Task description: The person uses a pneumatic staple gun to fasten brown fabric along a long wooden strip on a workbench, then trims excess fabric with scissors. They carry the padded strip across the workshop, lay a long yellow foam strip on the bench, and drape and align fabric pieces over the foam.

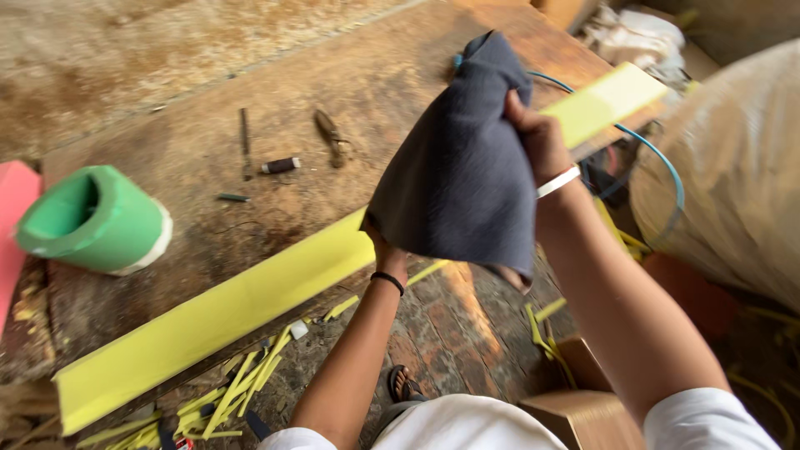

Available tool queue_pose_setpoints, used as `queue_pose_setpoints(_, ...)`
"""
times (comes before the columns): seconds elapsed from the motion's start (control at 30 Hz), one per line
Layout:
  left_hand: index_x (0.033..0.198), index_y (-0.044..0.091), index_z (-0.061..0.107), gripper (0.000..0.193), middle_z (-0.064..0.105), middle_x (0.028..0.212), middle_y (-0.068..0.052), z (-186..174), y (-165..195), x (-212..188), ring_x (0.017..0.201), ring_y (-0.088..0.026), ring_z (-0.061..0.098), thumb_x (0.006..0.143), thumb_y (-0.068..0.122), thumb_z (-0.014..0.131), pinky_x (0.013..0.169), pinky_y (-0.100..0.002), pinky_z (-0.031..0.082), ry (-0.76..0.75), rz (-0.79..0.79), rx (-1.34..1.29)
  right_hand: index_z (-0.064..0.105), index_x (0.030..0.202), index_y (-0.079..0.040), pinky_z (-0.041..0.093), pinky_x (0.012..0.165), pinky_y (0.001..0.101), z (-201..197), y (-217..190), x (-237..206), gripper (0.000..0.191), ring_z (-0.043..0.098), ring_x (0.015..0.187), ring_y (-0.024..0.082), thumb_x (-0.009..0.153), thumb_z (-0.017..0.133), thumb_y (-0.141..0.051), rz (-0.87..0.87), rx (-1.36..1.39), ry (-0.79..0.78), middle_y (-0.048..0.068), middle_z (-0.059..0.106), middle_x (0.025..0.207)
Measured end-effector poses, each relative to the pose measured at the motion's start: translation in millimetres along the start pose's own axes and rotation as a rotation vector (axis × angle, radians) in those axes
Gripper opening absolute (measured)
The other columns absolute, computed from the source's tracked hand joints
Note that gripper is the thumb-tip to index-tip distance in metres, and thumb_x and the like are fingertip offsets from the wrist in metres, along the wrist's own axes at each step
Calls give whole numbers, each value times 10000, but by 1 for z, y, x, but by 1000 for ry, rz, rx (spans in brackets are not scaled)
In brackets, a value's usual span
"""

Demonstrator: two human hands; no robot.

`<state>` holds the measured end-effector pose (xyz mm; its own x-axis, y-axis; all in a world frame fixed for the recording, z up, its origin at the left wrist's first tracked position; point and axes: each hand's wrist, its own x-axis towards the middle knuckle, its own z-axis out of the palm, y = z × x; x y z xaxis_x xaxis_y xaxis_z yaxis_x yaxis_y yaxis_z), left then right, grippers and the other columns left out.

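Observation:
A dark grey cloth (462, 167) hangs in the air above the front edge of a worn wooden workbench (208, 167). My right hand (537, 137) pinches its upper right edge; a white band circles that wrist. My left hand (385, 254) grips the cloth's lower left corner, mostly hidden behind the fabric, with a black band on the wrist. Under the cloth a long yellow foam strip (225, 312) lies diagonally along the bench edge.
A rolled green foam sheet (92, 218) lies at the left, beside a pink sheet (12, 217). A thread spool (280, 165) and small tools rest mid-bench. A blue cable (658, 162) curves right. Yellow offcuts (242, 387) litter the brick floor; cardboard boxes (575, 408) and a large sack (733, 167) stand right.

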<state>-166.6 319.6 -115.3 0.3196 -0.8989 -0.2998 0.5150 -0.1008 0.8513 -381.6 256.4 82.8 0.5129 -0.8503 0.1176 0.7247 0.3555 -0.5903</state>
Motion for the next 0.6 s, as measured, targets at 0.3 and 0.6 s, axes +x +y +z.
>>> queue_pose_setpoints(0.3, 1361, 205, 637, 439, 713, 1301, -94, -96, 108, 120, 1073, -216, 722, 961, 55, 737, 826, -376, 608, 327, 445, 550, 643, 1287, 52, 549, 1080, 380, -58, -54, 156, 318, 713, 1110, 272, 1082, 628, -190, 59, -354, 106, 161, 724, 1207)
queue_pose_setpoints(0.6, 1059, 145, 788, 414, 793, 1013, -104, -71, 166, 166, 928, -230, 749, 796, -118, 607, 825, -333, 575, 779, 940, 853, 663, 1182, 14, 559, 840, 340, -168, -122, 284, 288, 695, 926, 187, 953, 777, -118, 109, -1004, 360, 81, 716, 1090)
